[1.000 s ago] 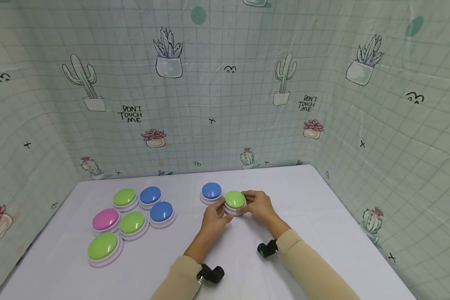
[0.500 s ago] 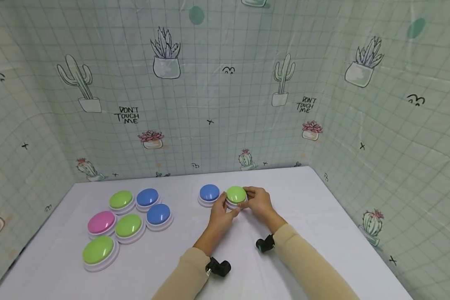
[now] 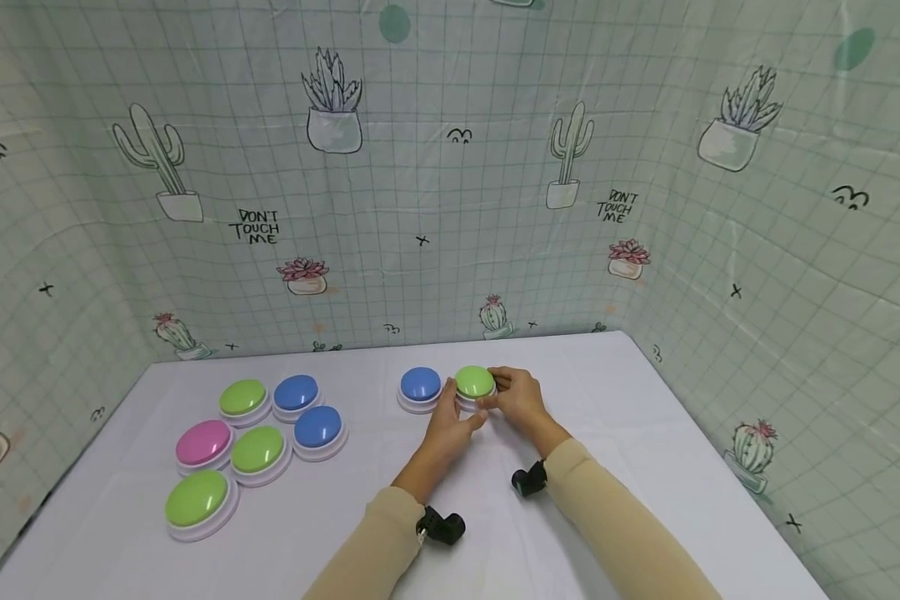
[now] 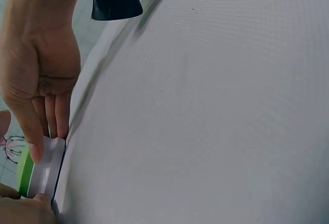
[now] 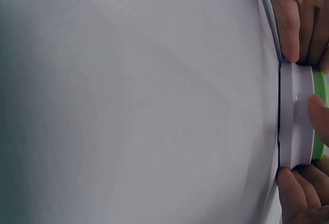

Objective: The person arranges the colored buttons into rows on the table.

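A green push button (image 3: 475,381) with a round white base stands towards the back of the table, right of centre. My left hand (image 3: 447,429) holds its left side, with the thumb near the front. My right hand (image 3: 521,402) grips the right side with thumb and fingers. In the left wrist view the white base (image 4: 46,170) sits flat on the cloth between both hands. The right wrist view shows fingers on opposite sides of the base (image 5: 296,116) and a thumb across it. Just left of it is a blue push button (image 3: 421,384), close to my left fingertips.
On the left of the table (image 3: 570,542) several more buttons stand in a cluster: a pink button (image 3: 204,442), green ones such as the front green button (image 3: 197,498), and blue ones such as the nearer blue button (image 3: 318,427). Patterned cloth (image 3: 420,192) rises behind and beside the table.
Both hands have moved the green button away from the person, from in front and right of the blue button to about level with it. The other buttons have stayed put.
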{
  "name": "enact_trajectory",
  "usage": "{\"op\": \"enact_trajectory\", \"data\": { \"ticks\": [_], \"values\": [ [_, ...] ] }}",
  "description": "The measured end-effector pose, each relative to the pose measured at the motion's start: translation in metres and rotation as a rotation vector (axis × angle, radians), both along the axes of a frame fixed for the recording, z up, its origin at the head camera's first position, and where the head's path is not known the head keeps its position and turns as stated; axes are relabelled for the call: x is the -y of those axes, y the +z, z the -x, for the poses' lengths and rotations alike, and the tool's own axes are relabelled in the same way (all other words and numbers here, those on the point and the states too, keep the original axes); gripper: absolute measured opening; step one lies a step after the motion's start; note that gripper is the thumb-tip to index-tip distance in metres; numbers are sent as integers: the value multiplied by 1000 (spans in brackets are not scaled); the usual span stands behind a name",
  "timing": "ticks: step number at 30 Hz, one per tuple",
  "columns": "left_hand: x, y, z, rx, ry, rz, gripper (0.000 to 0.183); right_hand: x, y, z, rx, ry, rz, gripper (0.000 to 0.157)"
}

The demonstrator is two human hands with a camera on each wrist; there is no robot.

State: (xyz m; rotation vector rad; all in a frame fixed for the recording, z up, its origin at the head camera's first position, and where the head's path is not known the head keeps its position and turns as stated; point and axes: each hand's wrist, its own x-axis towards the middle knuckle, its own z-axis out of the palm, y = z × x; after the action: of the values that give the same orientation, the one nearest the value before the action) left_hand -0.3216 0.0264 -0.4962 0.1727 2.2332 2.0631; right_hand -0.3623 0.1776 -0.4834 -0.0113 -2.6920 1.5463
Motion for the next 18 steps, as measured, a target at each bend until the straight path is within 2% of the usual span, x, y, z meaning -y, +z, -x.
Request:
{"op": "enact_trajectory", "data": {
  "ticks": [7,18],
  "values": [
    [-1,-6,6,-7,-7,-42,88,0,0,4,-4,10,13,66],
    [2,-8,2,-4,-5,-35,86,-1,-1,5,13,-7,-39,64]
  ]
}}
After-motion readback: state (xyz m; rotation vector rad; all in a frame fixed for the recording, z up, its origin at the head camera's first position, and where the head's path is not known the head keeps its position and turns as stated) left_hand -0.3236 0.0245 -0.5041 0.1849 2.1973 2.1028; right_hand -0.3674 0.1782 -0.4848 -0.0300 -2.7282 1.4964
